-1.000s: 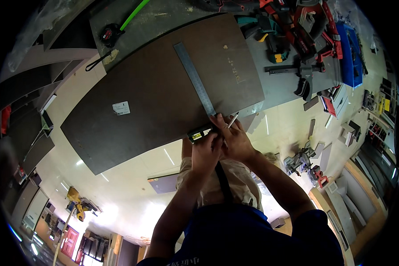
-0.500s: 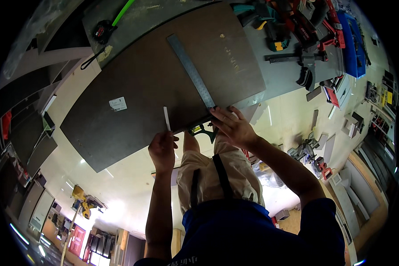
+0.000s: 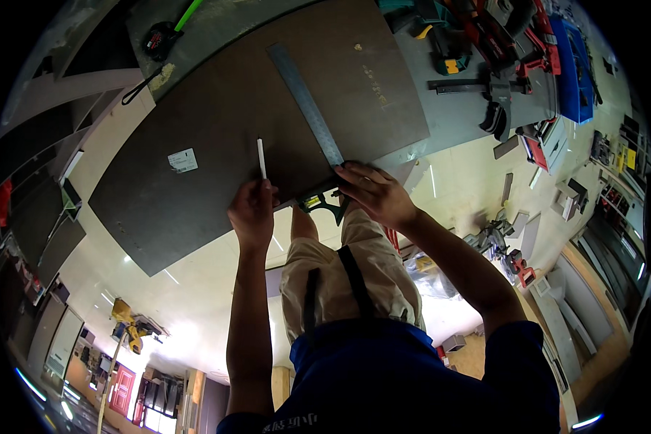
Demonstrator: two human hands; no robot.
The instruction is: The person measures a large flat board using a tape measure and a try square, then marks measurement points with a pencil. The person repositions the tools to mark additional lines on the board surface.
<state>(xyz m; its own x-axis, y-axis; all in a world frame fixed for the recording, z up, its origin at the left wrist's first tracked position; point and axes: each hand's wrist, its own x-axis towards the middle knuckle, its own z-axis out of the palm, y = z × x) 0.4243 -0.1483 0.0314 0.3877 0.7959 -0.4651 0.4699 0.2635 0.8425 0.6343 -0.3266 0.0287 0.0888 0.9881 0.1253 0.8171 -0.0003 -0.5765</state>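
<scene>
A dark brown panel (image 3: 217, 108) lies in front of me, with a combination square on its near edge. The square's steel blade (image 3: 307, 108) runs across the panel, away from me and slightly left. Its dark green head (image 3: 325, 206), with a yellowish level vial, sits at the near edge. My right hand (image 3: 383, 195) is closed on the square where blade and head meet; its thumb is partly hidden. Left of the blade, my left hand (image 3: 253, 210) grips a slim white pencil (image 3: 261, 159). The pencil's dark tip points away from me, apart from the blade.
A white label (image 3: 182, 160) is stuck on the panel's left part. Beyond the panel, at far left, lies a tape measure (image 3: 159, 40). Clamps (image 3: 498, 105) and power tools (image 3: 452, 50) crowd the far right, beside a blue bin (image 3: 573, 72).
My left hand has moved the pencil farther out over the panel, away from me. The square and my right hand keep their place on the panel; the whole view has shifted slightly.
</scene>
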